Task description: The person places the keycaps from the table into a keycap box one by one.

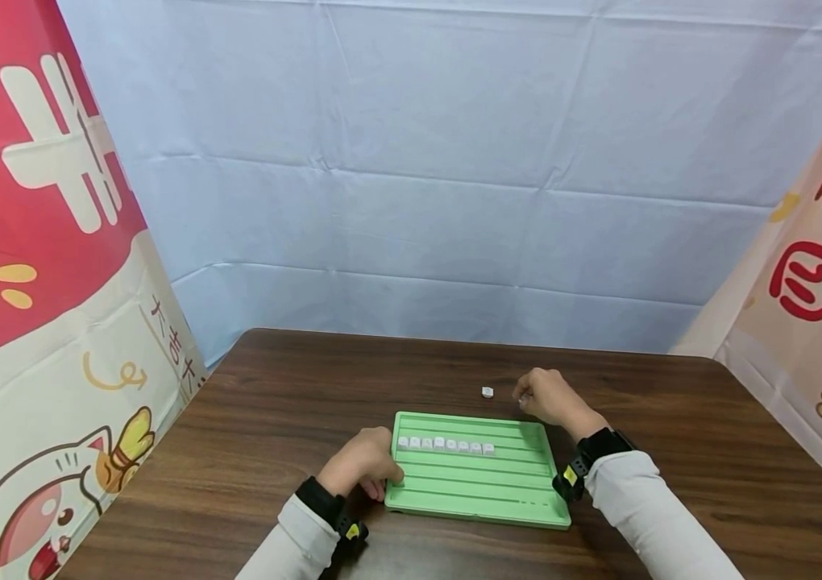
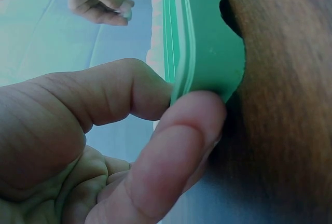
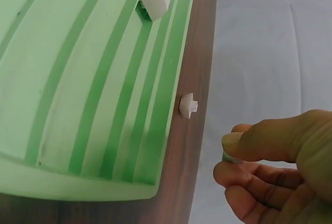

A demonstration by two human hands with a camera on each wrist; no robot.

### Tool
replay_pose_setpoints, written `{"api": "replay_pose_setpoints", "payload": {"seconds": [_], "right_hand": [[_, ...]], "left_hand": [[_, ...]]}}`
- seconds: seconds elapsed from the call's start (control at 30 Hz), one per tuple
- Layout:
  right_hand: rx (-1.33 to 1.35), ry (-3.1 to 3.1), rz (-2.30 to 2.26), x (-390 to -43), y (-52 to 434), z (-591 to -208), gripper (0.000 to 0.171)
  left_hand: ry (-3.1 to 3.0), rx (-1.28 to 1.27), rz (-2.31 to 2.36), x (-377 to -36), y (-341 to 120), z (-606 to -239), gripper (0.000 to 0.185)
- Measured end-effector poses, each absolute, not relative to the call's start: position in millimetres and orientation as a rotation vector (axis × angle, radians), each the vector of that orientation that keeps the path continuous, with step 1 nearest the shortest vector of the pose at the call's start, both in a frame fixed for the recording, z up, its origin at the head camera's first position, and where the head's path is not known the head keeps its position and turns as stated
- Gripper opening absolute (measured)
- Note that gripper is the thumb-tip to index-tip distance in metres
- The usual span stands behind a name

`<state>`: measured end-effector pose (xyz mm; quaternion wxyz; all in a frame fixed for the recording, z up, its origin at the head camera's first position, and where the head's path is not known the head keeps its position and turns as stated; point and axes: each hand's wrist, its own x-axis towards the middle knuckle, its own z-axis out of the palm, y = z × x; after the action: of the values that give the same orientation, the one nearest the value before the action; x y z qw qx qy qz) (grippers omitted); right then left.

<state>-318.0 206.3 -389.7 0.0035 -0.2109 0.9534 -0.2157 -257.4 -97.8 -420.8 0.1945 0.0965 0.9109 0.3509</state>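
A light green ridged tray (image 1: 469,483) lies on the table, with a row of white keycaps (image 1: 439,443) along one of its upper grooves. My left hand (image 1: 360,461) pinches the tray's left edge near the front corner, thumb and finger on the rim in the left wrist view. Beyond the tray's far right corner, my right hand (image 1: 549,396) holds a small pale keycap (image 3: 231,157) between thumb and fingertip, mostly covered by them. Another loose keycap (image 3: 188,106) lies on the table just past the tray's far edge, its stem visible in the right wrist view.
The dark wooden table (image 1: 295,387) ends at a pale blue cloth (image 1: 425,225) behind. Printed curtains hang at the left (image 1: 41,322) and right (image 1: 803,338). Both wrists wear black straps with small cameras.
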Motion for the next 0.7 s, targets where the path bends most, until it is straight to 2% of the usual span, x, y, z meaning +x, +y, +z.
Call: {"api": "replay_pose_setpoints", "payload": {"seconds": [0.7], "right_hand": [[-0.652, 2.946, -0.729, -311.1, 205.9, -391.4, 0.011]], "left_hand": [[2.566, 0.314, 0.987, -254.4, -98.6, -421.8, 0.015]]}}
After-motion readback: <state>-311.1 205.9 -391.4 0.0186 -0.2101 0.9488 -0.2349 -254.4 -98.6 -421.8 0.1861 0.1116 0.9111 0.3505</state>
